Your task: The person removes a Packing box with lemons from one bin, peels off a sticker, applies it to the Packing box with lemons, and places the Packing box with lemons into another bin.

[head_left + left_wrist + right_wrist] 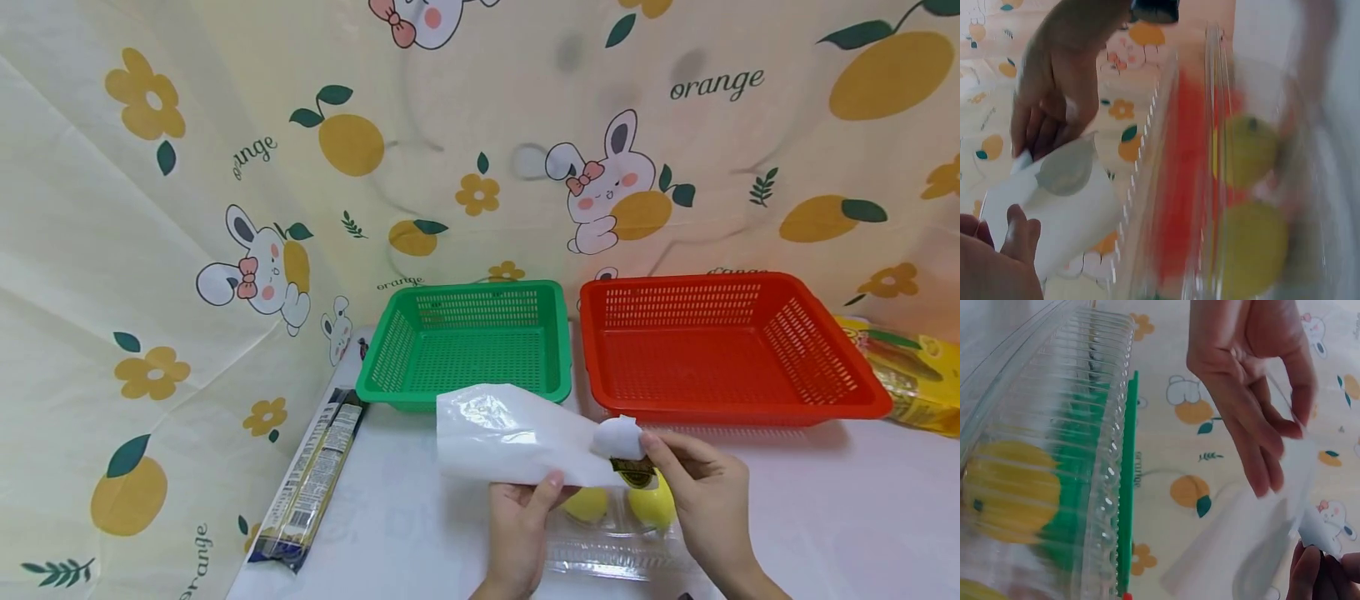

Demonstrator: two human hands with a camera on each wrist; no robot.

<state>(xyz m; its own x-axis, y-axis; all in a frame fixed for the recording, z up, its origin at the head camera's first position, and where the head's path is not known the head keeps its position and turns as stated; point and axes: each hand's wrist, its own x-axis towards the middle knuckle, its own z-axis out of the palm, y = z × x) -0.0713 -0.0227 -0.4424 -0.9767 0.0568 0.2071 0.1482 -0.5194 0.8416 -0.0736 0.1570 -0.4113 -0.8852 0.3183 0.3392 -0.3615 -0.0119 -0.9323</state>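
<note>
1. Left hand (525, 512) pinches a white sheet (510, 442) above a clear box (600, 560) of yellow fruit (651, 505).
2. Right hand (701, 492) pinches the sheet's curled sticker (618, 437), apparently mid-peel.
3. Further peeling likely calls for steadiness.

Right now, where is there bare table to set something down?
Two patches in the head view: table between the long packets and the left hand, and that right of the right hand, in front of the red basket. Crowded: the middle, with the white sheet, clear container and yellow fruits.

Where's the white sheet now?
Head view, lower middle: the white sheet is in the left hand, left of the right hand, in front of the green basket.
</note>
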